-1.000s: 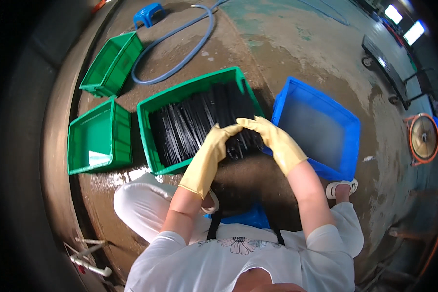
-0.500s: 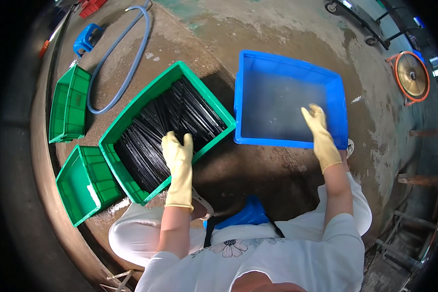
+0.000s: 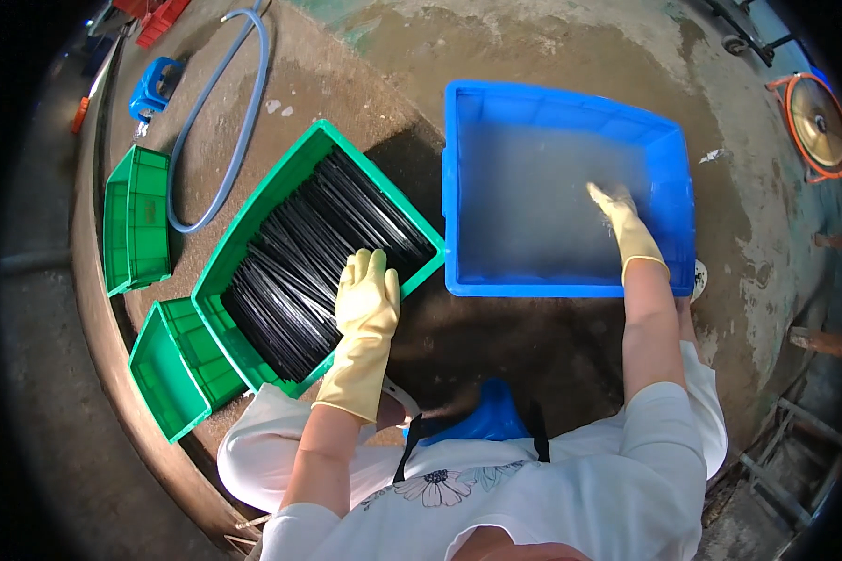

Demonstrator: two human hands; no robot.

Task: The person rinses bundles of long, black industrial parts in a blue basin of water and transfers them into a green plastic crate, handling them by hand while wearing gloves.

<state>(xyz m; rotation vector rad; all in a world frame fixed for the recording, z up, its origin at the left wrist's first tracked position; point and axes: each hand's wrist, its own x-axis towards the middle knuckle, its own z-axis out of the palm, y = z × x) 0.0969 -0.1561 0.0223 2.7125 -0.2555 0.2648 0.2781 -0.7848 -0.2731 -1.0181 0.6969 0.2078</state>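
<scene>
My left hand, in a yellow rubber glove, lies with its fingers stretched out at the near right edge of a heap of thin black strips. The strips fill a green crate, mostly side by side on a slant. My right hand, gloved the same way, dips into cloudy grey water in a blue tub. Its thumb stands apart from the fingers, whose tips are partly under the water. Nothing shows in either hand; the tub's bottom is hidden by the murk.
Two smaller green crates sit along the left, by a low ledge. A blue-grey hose curls on the wet floor behind them, beside a small blue stool. A round orange-rimmed fan stands far right.
My left hand has shifted right and flattened over the strips, which now lie more evenly. My right hand has sunk into the water. The view has shifted a little.
</scene>
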